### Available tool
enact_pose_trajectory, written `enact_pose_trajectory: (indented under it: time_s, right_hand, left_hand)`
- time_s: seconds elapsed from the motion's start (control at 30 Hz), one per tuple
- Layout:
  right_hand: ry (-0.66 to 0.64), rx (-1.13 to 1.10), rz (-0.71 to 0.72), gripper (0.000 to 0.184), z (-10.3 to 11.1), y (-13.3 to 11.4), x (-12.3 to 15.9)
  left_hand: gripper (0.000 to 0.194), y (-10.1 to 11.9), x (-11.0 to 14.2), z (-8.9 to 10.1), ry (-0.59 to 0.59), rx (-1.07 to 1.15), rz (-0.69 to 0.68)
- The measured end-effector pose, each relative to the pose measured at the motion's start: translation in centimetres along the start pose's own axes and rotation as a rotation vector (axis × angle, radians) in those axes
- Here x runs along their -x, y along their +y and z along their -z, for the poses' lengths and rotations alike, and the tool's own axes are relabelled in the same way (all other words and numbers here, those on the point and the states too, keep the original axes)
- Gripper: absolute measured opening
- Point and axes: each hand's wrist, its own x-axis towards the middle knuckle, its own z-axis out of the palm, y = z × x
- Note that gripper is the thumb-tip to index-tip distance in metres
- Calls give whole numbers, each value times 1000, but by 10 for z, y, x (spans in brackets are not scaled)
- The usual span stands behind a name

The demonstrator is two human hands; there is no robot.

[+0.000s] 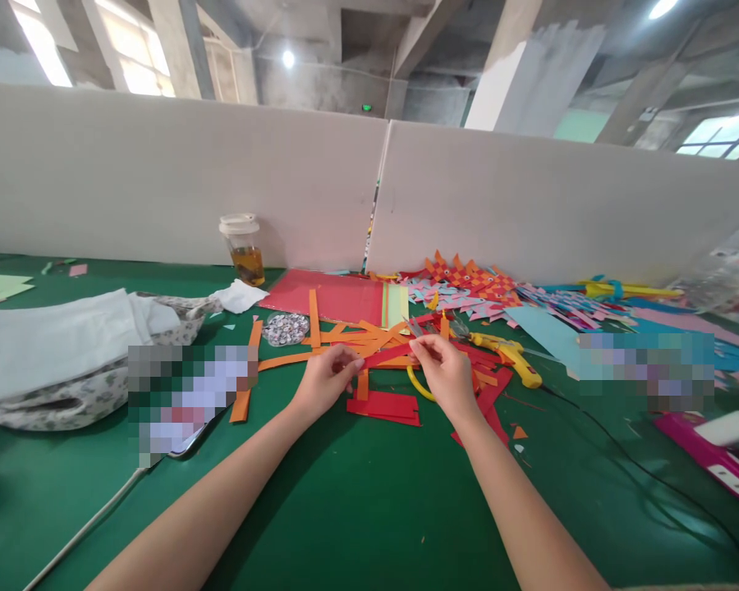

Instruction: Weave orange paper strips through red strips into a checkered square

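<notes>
Between my two hands a red paper strip (pixel 387 355) is held out level above the pile. My left hand (pixel 331 373) pinches its left end, and my right hand (pixel 442 369) pinches the right end. Scissors (pixel 415 327) show just behind my right fingers, partly hidden by them. Orange paper strips (pixel 320 358) lie beneath and around both hands. Nearer to me rests a small stack of red paper strips (pixel 383 408), and more red strips (pixel 496 402) are by my right wrist. A yellow hot glue gun (pixel 510 353) lies right of my right hand.
Googly eyes (pixel 285 328) lie in a clear pack behind my left hand. A lidded cup of tea (pixel 245 249) stands by the white partition (pixel 178 180). At left are a charging phone (pixel 200 402) and a cloth bag (pixel 86 361); woven paper pieces (pixel 468 279) sit back right.
</notes>
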Motion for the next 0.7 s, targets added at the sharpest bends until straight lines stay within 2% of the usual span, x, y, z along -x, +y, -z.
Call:
enact_pose_trajectory:
  time_s: [0.13, 0.33, 0.4, 0.53, 0.57, 0.63, 0.7]
  right_hand:
    - [-1, -32, -14, 32, -4, 5, 1]
    - [29, -337, -215, 36, -7, 5, -2]
    - [-68, -387, -246, 38, -9, 2, 0]
    - [-430, -358, -230, 38, -18, -5, 8]
    - [-479, -331, -222, 36, -21, -5, 10]
    - [-463, -286, -222, 34, -25, -5, 11]
    - [-379, -293, -258, 36, -26, -5, 10]
  left_hand:
    - [15, 4, 3, 1, 10, -199, -144]
    - [17, 5, 3, -1, 61, -92, -102]
    - [18, 5, 4, -3, 65, -60, -81]
    - [23, 7, 7, -6, -23, -4, -54]
    - [23, 7, 8, -7, -51, 1, -60]
    - [24, 8, 9, -8, -94, 4, -76]
    - [23, 8, 9, -8, -108, 12, -87]
